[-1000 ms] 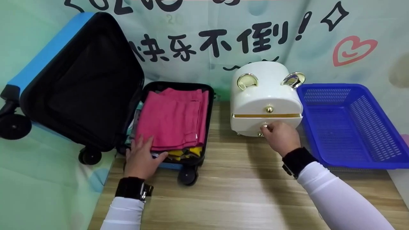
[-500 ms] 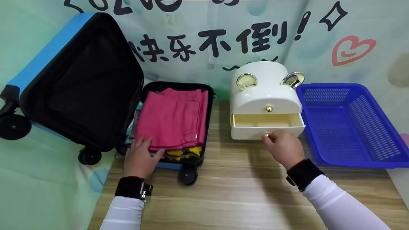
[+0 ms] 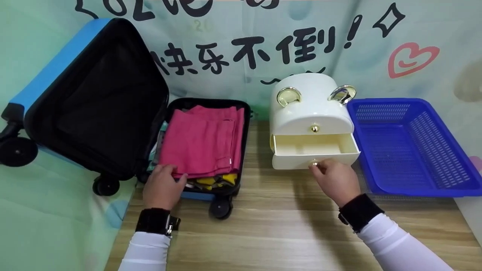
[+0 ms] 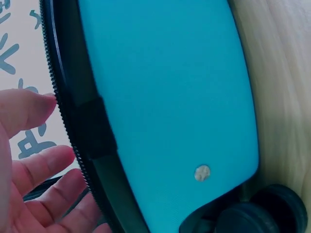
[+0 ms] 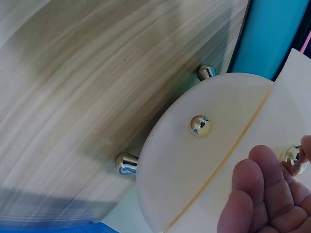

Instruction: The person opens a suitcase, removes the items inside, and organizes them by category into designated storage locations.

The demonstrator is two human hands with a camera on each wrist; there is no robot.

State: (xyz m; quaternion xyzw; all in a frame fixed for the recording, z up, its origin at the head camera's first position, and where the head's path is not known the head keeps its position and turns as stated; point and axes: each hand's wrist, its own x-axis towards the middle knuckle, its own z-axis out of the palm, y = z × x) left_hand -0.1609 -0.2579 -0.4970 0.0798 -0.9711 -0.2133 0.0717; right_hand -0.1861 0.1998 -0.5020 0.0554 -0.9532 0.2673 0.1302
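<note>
Evidently, the step in hand is drawing out the drawer [image 3: 290, 162] of this white cabinet [image 3: 308, 107], which stands between the suitcase [image 3: 101, 101] and the blue basket [image 3: 425, 194]. The drawer juts forward over the table [image 3: 271, 237], its pale inner floor in view, just under the upper front panel with its own gold upper knob [image 3: 314, 129].

My right hand [image 3: 336, 181] pinches the drawer knob [image 3: 314, 163] between thumb and finger; the other fingers are gathered side by side next to it, gripping nothing. From the right wrist I also make out a lower knob [image 5: 200, 126], which I am not touching.

My left hand [image 3: 162, 190] is at the near edge of the suitcase, thumb and fingers spread apart and pinching nothing, right by the folded pink cloth [image 3: 201, 143]. Whether the tips actually touch the cloth, I cannot tell.

To my mind the drawer is out far enough to reach into, so the next move calls for a softer pull, then a clean release of the knob. Too hard a tug could tip the cabinet or drop the drawer; my left hand, being free, could steady it.
</note>
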